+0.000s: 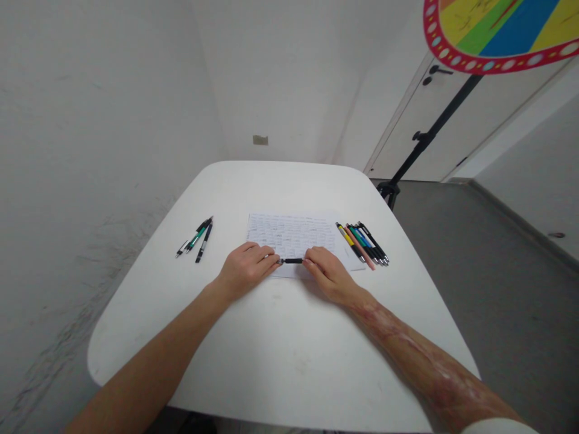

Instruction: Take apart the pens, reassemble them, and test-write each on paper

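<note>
- The left hand (246, 265) and the right hand (328, 271) each pinch one end of a black pen (292, 261), fingertips pressed together on it. The pen lies level between them.
- The pen is held low over the near edge of a sheet of paper (292, 232), touching it or just above it; I cannot tell which.
- The sheet lies in the middle of the white table (280, 361), and faint scribbled lines cover most of it.
- Just beside the sheet's right edge lies a row of pens (362, 243), yellow, orange, green, blue and black, side by side.
- Well apart, towards the table's left edge, lies a small group of three pens (196, 238), green and black.
- As I judge it, the work is partway: three pens lie on one side, the larger row on the other, and one is in hand.
- Beyond the table's far right corner stands a coloured wheel on a stand (497, 30), before a door (452, 120).
</note>
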Motion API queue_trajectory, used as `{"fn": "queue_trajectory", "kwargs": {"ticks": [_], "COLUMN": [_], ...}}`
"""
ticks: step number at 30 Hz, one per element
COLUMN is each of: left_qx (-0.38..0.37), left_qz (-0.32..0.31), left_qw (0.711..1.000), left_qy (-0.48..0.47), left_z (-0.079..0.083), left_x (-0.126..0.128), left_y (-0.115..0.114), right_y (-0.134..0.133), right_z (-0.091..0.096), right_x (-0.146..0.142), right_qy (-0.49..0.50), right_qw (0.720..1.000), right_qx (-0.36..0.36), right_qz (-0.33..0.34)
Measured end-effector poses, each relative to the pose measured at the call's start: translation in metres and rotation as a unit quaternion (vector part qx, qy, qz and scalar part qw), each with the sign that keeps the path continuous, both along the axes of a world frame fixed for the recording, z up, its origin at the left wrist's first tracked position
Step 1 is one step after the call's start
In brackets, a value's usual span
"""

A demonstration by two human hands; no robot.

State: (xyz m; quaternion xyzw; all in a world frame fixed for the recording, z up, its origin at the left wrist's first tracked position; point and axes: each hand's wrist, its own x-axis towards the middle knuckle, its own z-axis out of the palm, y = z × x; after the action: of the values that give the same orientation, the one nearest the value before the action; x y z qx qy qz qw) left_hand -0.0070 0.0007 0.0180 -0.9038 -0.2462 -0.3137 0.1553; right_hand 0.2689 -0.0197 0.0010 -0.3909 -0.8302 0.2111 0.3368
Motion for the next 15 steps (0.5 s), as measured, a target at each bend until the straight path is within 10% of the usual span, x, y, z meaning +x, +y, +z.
{"fn": "queue_trajectory", "kwargs": {"ticks": [15], "left_qx": [-0.023], "left_qz": [0.009], "left_qw": [0.999], "left_qy": [-0.032], "left_z": [-0.0083], "left_x": [-0.0028], "left_y": [0.0016], "right_y": [0.0033], "right_z": [-0.0031], "right_x": [-0.0015], "right_qy": [0.031], "right_qw": [0.995], "right_qx": [0.073], "right_qz": [-0.057]}}
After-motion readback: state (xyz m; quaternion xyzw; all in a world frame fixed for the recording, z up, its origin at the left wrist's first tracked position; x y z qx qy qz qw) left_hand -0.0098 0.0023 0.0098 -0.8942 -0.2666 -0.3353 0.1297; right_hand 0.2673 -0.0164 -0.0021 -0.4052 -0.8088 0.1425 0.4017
